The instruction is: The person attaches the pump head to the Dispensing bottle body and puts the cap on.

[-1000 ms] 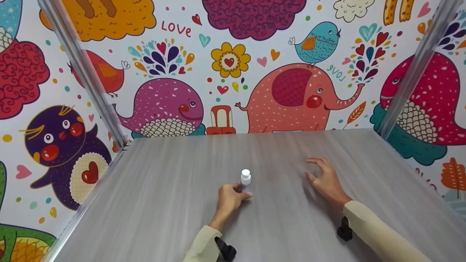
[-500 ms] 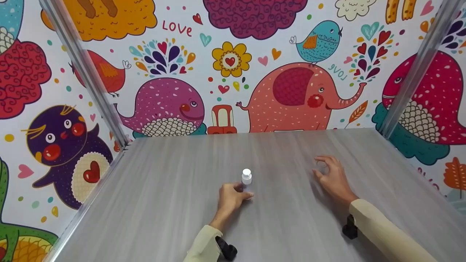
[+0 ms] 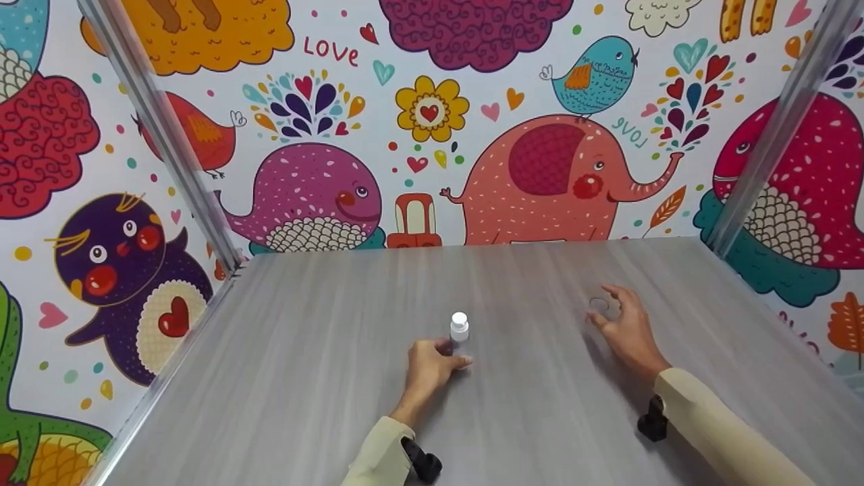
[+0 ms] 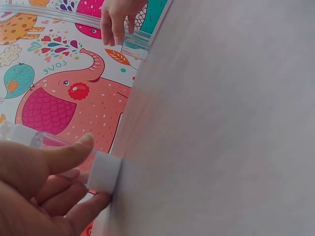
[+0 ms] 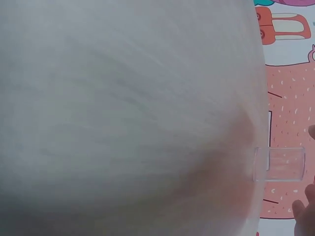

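Note:
My left hand [image 3: 432, 368] grips a small bottle [image 3: 459, 329] upright on the table, thumb on one side and fingers on the other. In the left wrist view the bottle shows a clear body, a white base [image 4: 104, 172] and a white collar; its top is cut off by the frame edge. To the right, my right hand [image 3: 631, 331] stands with spread, bent fingers beside a clear cap [image 3: 598, 306]. This cap, a see-through cylinder [image 5: 279, 164] in the right wrist view, stands on the table between the fingertips, apart from them.
The grey wood-grain table [image 3: 337, 324] meets a wall [image 3: 418, 155] printed with cartoon animals at the back. Metal posts [image 3: 172, 148] rise at both rear corners. A black strap mount [image 3: 423, 462] sits at each wrist.
My right hand has drawn away to the right, and the clear cap now shows standing outside its fingers. My left hand keeps its hold on the bottle, with the view shifting slightly.

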Tool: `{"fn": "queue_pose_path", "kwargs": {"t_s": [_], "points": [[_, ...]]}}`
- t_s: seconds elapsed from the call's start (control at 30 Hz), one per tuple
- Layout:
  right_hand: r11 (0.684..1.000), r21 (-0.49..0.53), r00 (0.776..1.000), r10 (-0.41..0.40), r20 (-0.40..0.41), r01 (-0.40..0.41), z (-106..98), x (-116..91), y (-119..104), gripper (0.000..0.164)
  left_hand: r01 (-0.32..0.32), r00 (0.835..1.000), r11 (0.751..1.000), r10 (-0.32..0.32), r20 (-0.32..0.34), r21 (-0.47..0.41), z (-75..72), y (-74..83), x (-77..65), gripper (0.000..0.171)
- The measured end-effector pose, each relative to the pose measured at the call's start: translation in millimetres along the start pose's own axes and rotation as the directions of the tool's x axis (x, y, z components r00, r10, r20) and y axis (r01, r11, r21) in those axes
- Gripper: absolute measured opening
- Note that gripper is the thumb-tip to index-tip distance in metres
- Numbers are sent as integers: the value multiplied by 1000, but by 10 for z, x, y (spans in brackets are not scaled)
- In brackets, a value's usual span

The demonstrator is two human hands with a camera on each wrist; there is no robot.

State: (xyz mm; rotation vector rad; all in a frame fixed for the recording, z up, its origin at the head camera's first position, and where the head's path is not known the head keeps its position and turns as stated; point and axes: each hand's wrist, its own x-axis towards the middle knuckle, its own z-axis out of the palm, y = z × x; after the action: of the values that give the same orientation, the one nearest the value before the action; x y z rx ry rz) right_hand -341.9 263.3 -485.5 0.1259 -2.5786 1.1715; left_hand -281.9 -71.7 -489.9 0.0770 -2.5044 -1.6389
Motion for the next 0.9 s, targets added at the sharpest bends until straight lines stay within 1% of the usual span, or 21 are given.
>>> {"fn": "queue_pose_path", "kwargs": {"t_s": [0.07,0.2,0.3,0.4,0.5,0.6,0.73,0.9], "points": [[1000,23,1000,19,5,-19,4,5,16,60,-7,1000,1000,7,-2,4,-1,0,1,29],[998,57,999,33,12,-34,10,7,33,63,-2,1000,1000,2,-5,9,-7,5,7,29],[996,64,998,55,23,-56,7,-3,38,65,3,1000,1000,-3,-9,11,-2,-1,13,30],[989,81,993,119,29,-121,10,-19,29,67,10,1000,1000,-10,-10,16,9,-7,19,31],[975,112,981,192,26,-193,25,-23,19,69,18,1000,1000,-17,-13,24,19,-15,19,33],[960,147,971,236,29,-237,46,-24,11,70,11,1000,999,-10,-24,35,25,-24,19,34],[955,164,969,243,40,-247,67,-26,19,70,13,1000,999,-12,-24,36,23,-25,20,34],[955,157,968,248,45,-252,112,-16,43,72,6,1000,1000,-6,-20,30,28,-24,22,33]]}}
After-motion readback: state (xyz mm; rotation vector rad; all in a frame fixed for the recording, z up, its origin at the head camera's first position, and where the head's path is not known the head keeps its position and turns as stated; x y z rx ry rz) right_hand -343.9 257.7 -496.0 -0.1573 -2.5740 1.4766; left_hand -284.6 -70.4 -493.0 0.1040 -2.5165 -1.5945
